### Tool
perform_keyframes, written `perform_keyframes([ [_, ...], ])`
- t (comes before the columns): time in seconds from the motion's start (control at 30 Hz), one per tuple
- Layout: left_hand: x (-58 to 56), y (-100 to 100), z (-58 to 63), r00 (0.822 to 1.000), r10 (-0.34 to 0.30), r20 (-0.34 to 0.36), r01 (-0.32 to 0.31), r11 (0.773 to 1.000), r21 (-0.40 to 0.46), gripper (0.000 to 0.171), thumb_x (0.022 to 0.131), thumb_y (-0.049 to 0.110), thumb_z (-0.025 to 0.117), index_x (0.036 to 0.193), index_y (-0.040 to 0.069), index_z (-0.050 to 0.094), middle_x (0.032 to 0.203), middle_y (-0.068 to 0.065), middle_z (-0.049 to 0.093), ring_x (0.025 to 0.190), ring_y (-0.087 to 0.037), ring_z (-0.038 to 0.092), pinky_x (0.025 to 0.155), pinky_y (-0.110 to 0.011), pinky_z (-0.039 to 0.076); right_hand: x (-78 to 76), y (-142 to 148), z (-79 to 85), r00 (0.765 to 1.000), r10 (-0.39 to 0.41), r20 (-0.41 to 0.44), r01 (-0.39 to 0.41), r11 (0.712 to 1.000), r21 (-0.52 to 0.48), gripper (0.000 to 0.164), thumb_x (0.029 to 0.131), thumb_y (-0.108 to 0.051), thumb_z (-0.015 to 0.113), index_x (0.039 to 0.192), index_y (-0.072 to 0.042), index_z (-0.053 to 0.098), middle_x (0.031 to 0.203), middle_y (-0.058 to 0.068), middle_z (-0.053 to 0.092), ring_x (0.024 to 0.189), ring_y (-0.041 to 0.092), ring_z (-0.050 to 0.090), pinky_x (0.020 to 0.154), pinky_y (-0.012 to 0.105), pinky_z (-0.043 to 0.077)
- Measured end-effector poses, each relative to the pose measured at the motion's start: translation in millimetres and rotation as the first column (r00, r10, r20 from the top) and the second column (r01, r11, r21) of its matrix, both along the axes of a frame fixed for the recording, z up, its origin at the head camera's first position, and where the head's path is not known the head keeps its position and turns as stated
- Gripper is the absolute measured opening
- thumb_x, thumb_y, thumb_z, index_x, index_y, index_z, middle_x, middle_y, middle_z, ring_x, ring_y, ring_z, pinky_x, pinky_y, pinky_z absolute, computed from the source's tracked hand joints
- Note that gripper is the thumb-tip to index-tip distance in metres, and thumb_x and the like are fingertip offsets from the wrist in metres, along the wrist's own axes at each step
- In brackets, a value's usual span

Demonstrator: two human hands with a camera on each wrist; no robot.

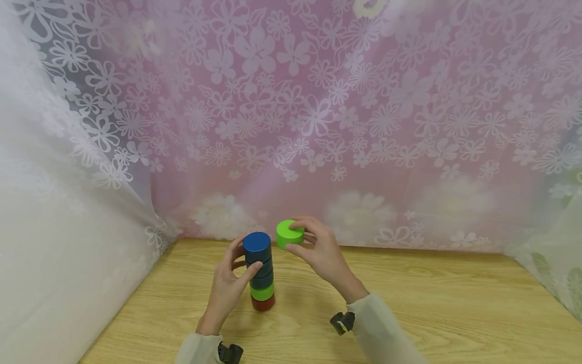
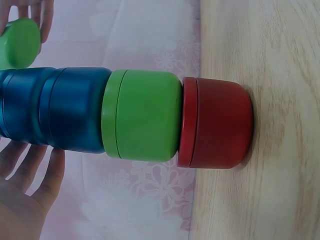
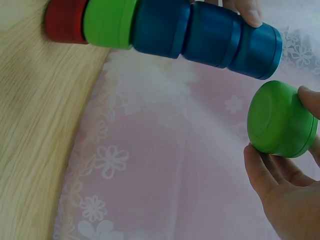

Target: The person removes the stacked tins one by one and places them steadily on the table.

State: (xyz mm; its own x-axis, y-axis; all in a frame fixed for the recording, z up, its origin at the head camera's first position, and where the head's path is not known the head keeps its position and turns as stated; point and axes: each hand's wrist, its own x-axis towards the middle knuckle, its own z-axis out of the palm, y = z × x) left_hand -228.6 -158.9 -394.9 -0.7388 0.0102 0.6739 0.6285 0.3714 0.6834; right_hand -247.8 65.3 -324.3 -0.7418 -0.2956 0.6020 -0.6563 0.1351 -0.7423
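A tower of round lidded tins stands upright on the table: a red tin (image 2: pixel 220 122) at the bottom, a green tin (image 2: pixel 147 115) above it, then three blue tins (image 3: pixel 212 34) on top. My left hand (image 1: pixel 227 283) holds the tower near its upper blue tins, thumb on the near side and fingers round the far side. My right hand (image 1: pixel 325 250) pinches another green tin (image 3: pixel 280 120) between thumb and fingers. That tin is in the air, just right of the top blue tin (image 1: pixel 257 242) and apart from it.
The wooden table (image 1: pixel 432 303) extends to the right of the tower. A pink flowered curtain (image 1: pixel 291 126) hangs along the table's back edge, and a white sheet (image 1: pixel 68 217) closes off the left side. Dark wrist cameras (image 1: pixel 342 322) sit on both sleeves.
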Motion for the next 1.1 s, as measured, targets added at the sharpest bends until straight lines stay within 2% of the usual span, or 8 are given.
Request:
perform_keyframes([
  [0.33,0.2,-0.1,-0.5,1.000,0.005,0.001,-0.005,1.000,0.002,0.061,0.089,0.000,0.077,0.144,0.002,0.049,0.127,-0.017,0.066,0.113,-0.033,0.064,0.087,-0.043,0.057,0.2,10.6,-10.3,0.997,-0.062,0.041,0.060,0.997,0.049,0.035,0.084,0.007,0.078,0.117,0.004,0.066,0.134,0.021,0.057,0.120,0.036,0.058,0.100,0.051,0.050],
  [0.53,0.2,-0.2,-0.8,1.000,0.011,0.009,-0.011,1.000,-0.003,0.061,0.090,0.001,0.077,0.144,0.002,0.048,0.128,-0.018,0.065,0.115,-0.034,0.063,0.088,-0.050,0.056,1.2,16.9,-18.4,0.995,-0.088,0.055,0.084,0.995,0.061,0.035,0.083,0.009,0.079,0.115,0.003,0.066,0.131,0.018,0.058,0.117,0.035,0.060,0.097,0.043,0.053],
  [0.67,-0.2,-0.3,-1.2,1.000,0.014,0.016,-0.014,1.000,-0.002,0.062,0.090,0.001,0.077,0.145,0.002,0.048,0.128,-0.018,0.064,0.115,-0.034,0.063,0.088,-0.050,0.056,0.1,20.8,-24.1,0.995,-0.082,0.056,0.078,0.995,0.069,0.034,0.083,0.008,0.079,0.114,0.003,0.066,0.128,0.018,0.058,0.115,0.036,0.062,0.095,0.038,0.054],
  [0.93,-0.6,-0.2,-1.3,1.000,0.010,0.004,-0.010,1.000,-0.003,0.061,0.090,0.000,0.076,0.144,0.002,0.049,0.127,-0.017,0.065,0.114,-0.033,0.063,0.088,-0.041,0.057,-0.9,27.3,-34.5,0.994,-0.105,0.037,0.100,0.989,0.107,0.029,0.083,0.005,0.081,0.108,0.000,0.066,0.127,0.018,0.060,0.117,0.039,0.060,0.094,0.047,0.054],
  [1.1,-0.7,-0.1,-1.1,1.000,0.009,-0.004,-0.009,1.000,-0.007,0.061,0.089,0.000,0.077,0.144,0.002,0.049,0.127,-0.017,0.065,0.113,-0.033,0.064,0.088,-0.042,0.057,-0.1,29.4,-38.0,0.991,-0.126,0.050,0.119,0.984,0.129,0.030,0.081,0.005,0.082,0.104,-0.002,0.065,0.130,0.019,0.059,0.122,0.039,0.057,0.094,0.046,0.055],
])
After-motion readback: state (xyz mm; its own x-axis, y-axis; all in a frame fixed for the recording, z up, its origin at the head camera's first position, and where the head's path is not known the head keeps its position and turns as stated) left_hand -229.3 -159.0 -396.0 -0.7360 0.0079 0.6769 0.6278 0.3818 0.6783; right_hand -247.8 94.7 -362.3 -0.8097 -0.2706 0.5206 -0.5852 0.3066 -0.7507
